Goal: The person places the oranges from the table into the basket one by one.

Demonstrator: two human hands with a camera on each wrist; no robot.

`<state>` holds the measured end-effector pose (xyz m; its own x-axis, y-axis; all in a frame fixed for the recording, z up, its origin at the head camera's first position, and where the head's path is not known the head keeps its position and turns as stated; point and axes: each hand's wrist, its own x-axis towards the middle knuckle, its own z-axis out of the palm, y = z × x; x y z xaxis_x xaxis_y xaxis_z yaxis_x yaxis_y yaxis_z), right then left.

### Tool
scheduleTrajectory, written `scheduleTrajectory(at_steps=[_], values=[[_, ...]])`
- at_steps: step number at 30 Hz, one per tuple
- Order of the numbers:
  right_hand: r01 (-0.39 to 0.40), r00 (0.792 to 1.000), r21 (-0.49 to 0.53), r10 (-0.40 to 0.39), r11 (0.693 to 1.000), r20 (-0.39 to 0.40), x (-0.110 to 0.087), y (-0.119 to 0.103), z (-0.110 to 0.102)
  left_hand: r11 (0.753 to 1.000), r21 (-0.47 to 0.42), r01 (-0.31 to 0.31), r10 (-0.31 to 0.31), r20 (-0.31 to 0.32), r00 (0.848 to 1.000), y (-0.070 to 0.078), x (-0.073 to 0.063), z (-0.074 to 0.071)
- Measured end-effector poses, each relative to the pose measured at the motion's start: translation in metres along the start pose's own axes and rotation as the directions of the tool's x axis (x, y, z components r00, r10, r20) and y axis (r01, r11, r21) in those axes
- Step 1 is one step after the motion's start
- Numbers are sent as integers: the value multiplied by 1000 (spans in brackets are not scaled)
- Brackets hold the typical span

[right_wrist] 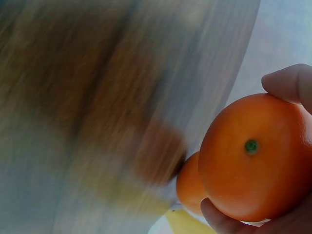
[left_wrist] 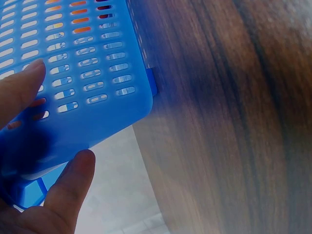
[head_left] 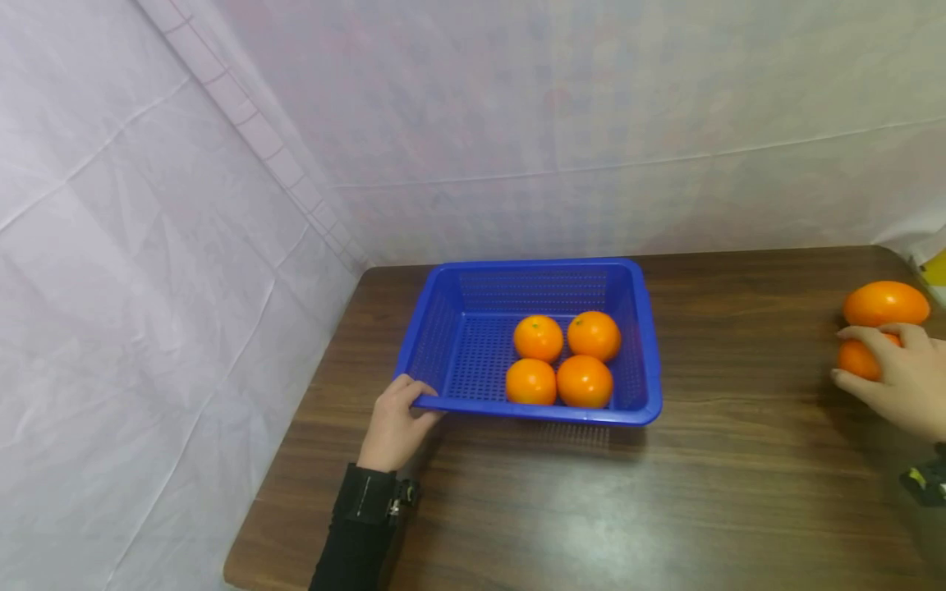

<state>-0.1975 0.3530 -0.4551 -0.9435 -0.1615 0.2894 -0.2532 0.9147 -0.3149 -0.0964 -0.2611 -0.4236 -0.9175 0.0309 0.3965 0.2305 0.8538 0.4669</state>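
Observation:
A blue perforated plastic basket (head_left: 647, 353) stands on the table with several oranges (head_left: 585, 382) grouped in its right half. My left hand (head_left: 395, 423) grips the basket's rim at the near left corner; in the left wrist view the thumb (left_wrist: 73, 183) lies along the basket's outer side. Far to the right, my right hand (head_left: 905, 373) holds an orange (right_wrist: 258, 161) between thumb and fingers, its green stem spot facing the wrist camera. Just behind that fruit sits another orange (head_left: 885, 304), partly hidden by the held one in the right wrist view.
The brown wood-grain table (head_left: 562, 509) stretches between the basket and the right-hand oranges. White patterned sheeting (head_left: 517, 123) hangs behind the table and along its left side. Something yellow (head_left: 937, 268) shows at the far right edge.

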Motion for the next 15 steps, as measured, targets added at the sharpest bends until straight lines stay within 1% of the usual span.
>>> scheduleTrajectory(at_steps=[2, 5, 8, 15], values=[[1, 1000, -35, 0, 999, 26, 2, -6, -3, 1000, -1, 2, -2, 0, 1000, 0, 0, 0], [30, 999, -65, -28, 997, 31, 5, -16, -4, 1000, -1, 5, -5, 2, 1000, 0, 0, 0], [60, 998, -62, -58, 996, 27, 8, -24, -5, 1000, -2, 5, -5, 3, 1000, 0, 0, 0], [91, 995, -8, -91, 996, 36, 14, -38, -5, 1000, -3, 5, -5, 1, 1000, 0, 1, 0]])
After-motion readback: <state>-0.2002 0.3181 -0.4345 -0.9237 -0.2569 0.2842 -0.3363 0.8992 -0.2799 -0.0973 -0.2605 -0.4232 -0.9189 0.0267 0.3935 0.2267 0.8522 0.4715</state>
